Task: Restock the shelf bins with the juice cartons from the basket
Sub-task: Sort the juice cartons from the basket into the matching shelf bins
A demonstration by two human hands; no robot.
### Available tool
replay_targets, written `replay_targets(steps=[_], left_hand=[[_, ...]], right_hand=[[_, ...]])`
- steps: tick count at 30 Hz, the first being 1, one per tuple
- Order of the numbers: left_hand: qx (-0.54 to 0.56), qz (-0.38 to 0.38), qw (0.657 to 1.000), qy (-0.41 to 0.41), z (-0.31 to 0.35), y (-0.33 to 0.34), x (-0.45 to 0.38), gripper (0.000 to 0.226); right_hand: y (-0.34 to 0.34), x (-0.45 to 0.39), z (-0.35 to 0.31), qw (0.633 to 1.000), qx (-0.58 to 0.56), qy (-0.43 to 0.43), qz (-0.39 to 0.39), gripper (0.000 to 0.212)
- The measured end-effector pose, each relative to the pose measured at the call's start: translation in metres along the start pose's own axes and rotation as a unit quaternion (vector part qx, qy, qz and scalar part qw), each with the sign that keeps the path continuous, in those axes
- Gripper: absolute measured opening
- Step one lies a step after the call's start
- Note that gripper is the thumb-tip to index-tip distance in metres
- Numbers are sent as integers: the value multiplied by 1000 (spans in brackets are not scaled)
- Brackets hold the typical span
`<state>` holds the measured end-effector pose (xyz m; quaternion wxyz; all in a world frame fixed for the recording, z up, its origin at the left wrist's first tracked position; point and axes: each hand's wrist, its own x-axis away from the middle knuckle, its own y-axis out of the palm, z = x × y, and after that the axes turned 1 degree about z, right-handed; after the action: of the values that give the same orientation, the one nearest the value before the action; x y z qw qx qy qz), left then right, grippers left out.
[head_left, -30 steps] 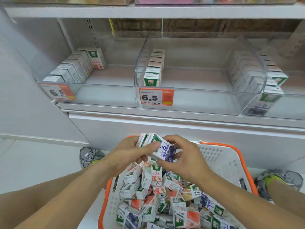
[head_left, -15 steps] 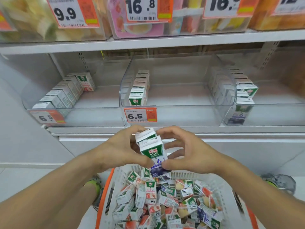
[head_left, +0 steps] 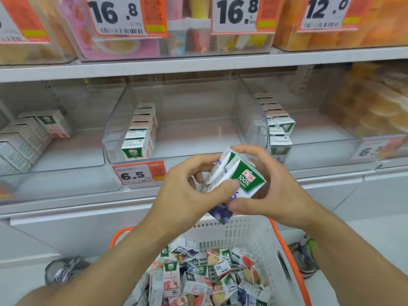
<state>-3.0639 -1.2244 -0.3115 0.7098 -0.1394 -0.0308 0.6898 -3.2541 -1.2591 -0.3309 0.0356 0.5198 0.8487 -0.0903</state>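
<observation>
Both hands hold a small stack of white-and-green juice cartons (head_left: 240, 180) with purple grape print, raised in front of the shelf. My left hand (head_left: 189, 191) grips them from the left, thumb across the front. My right hand (head_left: 273, 188) curls round them from the right and behind. Below stands the white basket (head_left: 242, 230) with an orange rim, full of several mixed cartons. Three clear shelf bins sit behind: the left bin (head_left: 66, 164), the middle bin (head_left: 198, 138) and the right bin (head_left: 320, 146), each with one row of cartons.
Price tags reading 6.5 (head_left: 138, 174) hang on the bin fronts. The upper shelf (head_left: 198, 65) carries bins of other goods with 16.8 and 12.0 tags. My shoes (head_left: 64, 270) stand on the floor at either side of the basket.
Both hands lifted the grape cartons out of the basket up to the height of the bin fronts and slightly right. The view tilted upward toward the shelves.
</observation>
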Motion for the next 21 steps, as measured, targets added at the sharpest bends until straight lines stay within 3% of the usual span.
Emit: replay_targets(steps=[5, 8, 11, 14, 21], left_hand=[[-66, -19, 992, 109, -3, 29, -29, 65], [-49, 9, 988, 144, -7, 42, -46, 56], [-180, 49, 964, 187, -22, 41, -63, 40], [-270, 58, 934, 225, -35, 39, -75, 36], [-278, 75, 930, 227, -51, 47, -78, 25]], right_hand=[[-32, 12, 1, 988, -13, -79, 135, 87], [-63, 10, -5, 973, -15, -120, 199, 92], [-108, 3, -26, 955, 102, -134, 244, 92], [-146, -9, -40, 935, 243, -116, 231, 90], [-194, -55, -41, 882, 462, 40, 88, 90]])
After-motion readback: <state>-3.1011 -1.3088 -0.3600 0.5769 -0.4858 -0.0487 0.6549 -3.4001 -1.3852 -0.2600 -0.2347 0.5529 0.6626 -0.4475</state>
